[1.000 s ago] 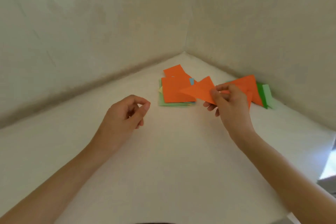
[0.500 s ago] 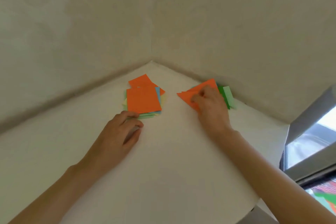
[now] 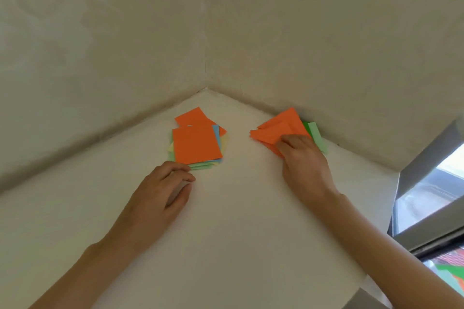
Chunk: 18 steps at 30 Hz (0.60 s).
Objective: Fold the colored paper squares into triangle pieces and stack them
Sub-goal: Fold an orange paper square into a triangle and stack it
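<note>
A stack of colored paper squares (image 3: 197,144) with an orange sheet on top lies near the table's corner. Right of it is a pile of folded triangle pieces (image 3: 291,120), orange on top and green beneath. My right hand (image 3: 305,163) lies on the near side of that pile. Its bent fingers hold the near corner of the top orange triangle (image 3: 272,132), and its thumb is hidden. My left hand (image 3: 160,190) rests on the table with loosely curled fingers, the fingertips touching the stack's near edge.
The white table (image 3: 238,221) fits into a corner between two beige walls. At the right, a grey window frame (image 3: 426,183) borders the table. The table's near right edge drops off at about (image 3: 361,283).
My right hand carried the orange triangle from mid-air to the pile at the right and set it down. My left hand came down to the near edge of the squares stack. My view shifted right.
</note>
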Tool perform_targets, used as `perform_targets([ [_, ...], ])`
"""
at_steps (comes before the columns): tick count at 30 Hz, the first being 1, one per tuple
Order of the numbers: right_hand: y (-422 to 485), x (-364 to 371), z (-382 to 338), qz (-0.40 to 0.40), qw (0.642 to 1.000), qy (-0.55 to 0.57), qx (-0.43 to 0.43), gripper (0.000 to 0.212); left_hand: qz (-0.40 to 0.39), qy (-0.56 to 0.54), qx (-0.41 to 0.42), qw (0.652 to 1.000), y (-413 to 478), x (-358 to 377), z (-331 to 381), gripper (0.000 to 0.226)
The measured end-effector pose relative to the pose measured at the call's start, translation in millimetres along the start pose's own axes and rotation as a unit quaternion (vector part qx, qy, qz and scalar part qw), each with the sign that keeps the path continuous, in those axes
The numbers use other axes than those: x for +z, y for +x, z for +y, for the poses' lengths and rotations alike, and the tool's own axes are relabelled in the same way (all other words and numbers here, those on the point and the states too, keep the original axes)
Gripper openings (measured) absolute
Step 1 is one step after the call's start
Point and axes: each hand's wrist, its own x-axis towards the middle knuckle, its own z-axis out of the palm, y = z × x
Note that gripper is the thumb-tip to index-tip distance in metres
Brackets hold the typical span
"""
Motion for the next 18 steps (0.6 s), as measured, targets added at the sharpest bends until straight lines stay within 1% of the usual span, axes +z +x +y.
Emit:
perform_targets([
  [2, 4.5, -6.2, -13.4, 0.060, 0.997, 0.034, -0.044, 0.030, 0.012, -0.020, -0.017, 1.000, -1.5, -11.4, -2.7, 0.032],
  [4, 12.8, -9.7, -37.9, 0.080, 0.987, 0.089, -0.105, 0.028, 0.019, -0.016, -0.037, 0.999, -5.1, -23.7, -9.1, 0.024],
  [5, 17.9, -8.4, -51.4, 0.055, 0.982, 0.125, -0.132, 0.027, 0.020, -0.013, -0.049, 0.999, -7.8, -29.1, -13.1, 0.023],
  [7, 29.8, 3.7, -72.6, -0.048, 0.969, 0.179, -0.162, 0.032, 0.018, -0.014, -0.071, 0.997, -15.0, -36.7, -18.5, 0.026],
  [9, 43.5, 19.4, -81.6, -0.146, 0.956, 0.184, -0.175, 0.045, 0.018, -0.016, -0.077, 0.997, -23.1, -39.2, -20.6, 0.032],
  [10, 48.8, 24.1, -82.6, -0.181, 0.951, 0.182, -0.173, 0.048, 0.018, -0.018, -0.083, 0.996, -26.5, -39.3, -20.3, 0.030],
  [11, 52.2, 25.0, -84.1, -0.198, 0.949, 0.178, -0.170, 0.045, 0.019, -0.022, -0.089, 0.996, -29.8, -39.2, -20.5, 0.027],
  [13, 53.3, 21.6, -85.7, -0.189, 0.953, 0.150, -0.184, 0.033, 0.024, -0.032, -0.092, 0.995, -33.8, -38.5, -20.4, 0.027],
  [15, 47.7, 19.4, -86.4, -0.166, 0.957, 0.117, -0.208, 0.028, 0.023, -0.041, -0.090, 0.995, -34.6, -38.0, -19.3, 0.035],
  [18, 36.7, 24.3, -86.5, -0.126, 0.957, 0.145, -0.218, 0.023, 0.020, -0.053, -0.089, 0.994, -32.6, -36.7, -17.7, 0.039],
])
